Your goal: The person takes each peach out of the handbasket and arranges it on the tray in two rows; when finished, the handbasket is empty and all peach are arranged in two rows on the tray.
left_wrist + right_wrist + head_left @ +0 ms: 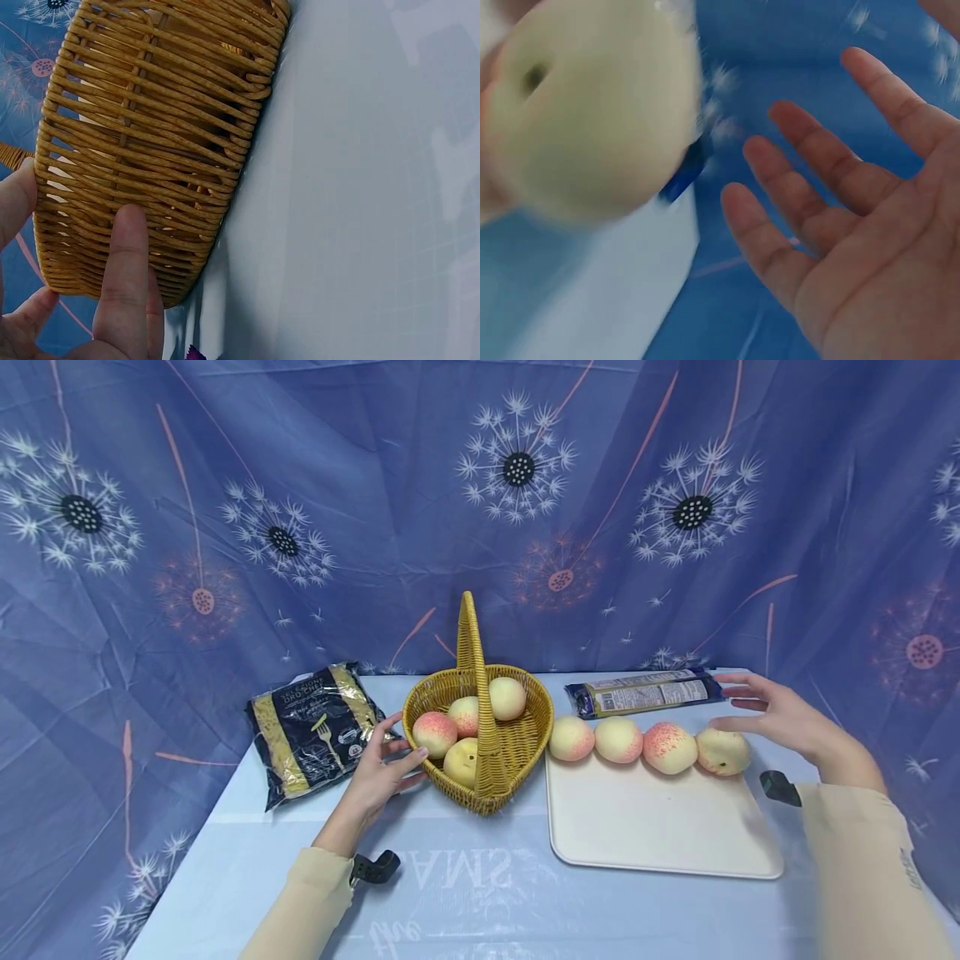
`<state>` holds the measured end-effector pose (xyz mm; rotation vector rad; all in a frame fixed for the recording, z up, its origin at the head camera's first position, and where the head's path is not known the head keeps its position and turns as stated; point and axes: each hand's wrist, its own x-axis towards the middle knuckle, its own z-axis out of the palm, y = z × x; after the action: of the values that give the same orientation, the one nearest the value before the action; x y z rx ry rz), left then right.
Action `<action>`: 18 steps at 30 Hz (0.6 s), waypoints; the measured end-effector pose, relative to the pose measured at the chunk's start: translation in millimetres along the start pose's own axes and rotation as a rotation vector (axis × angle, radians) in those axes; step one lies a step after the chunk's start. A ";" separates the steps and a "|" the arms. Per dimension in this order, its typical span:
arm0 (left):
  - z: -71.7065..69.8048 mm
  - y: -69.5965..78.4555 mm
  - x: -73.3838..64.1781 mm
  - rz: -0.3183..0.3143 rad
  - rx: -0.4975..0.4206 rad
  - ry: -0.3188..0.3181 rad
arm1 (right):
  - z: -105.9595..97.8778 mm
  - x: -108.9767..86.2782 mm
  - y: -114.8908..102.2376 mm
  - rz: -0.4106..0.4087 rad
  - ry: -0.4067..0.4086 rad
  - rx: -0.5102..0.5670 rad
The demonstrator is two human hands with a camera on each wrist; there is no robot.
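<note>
A golden wicker basket (pixel 517 768) with a tall handle holds several peaches (pixel 435 734). My left hand (pixel 381 770) rests against the basket's left side. In the left wrist view, its thumb tip is at the rim and a nearly straight finger (pixel 127 262) touches the woven wall (pixel 172 127). More peaches (pixel 670 748) form a row along the back of a white tray (pixel 660 818). My right hand (pixel 795 720), fingers spread, hovers by the rightmost peach (pixel 723 752). In the right wrist view a gap separates the fingers (pixel 765 232) from a blurred peach (pixel 600 112).
A dark bag of pasta (pixel 318 731) lies left of the basket. Behind the tray's peaches is a long blue packet (pixel 645 692), near the right hand's fingertips. A blue dandelion-print curtain (pixel 405 485) hangs along the back of the pale-covered table (pixel 480 910).
</note>
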<state>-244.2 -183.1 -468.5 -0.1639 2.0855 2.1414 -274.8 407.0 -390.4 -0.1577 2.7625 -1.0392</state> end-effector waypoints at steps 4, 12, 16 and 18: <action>-0.5 -0.9 0.3 -0.004 -0.005 0.004 | -0.4 19.6 -34.2 -0.057 0.020 -0.017; -0.2 -1.3 0.2 -0.006 0.000 -0.008 | 17.6 54.8 -103.9 -0.182 -0.026 -0.016; -0.6 -1.1 1.3 -0.003 -0.005 -0.006 | 33.5 73.4 -133.2 -0.224 -0.084 0.004; -0.7 -1.3 1.7 0.000 -0.005 -0.007 | 42.6 82.8 -146.0 -0.241 -0.116 0.007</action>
<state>-245.7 -183.7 -470.1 -0.1576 2.0762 2.1446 -341.8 256.7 -336.5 -0.5440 2.6820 -1.0561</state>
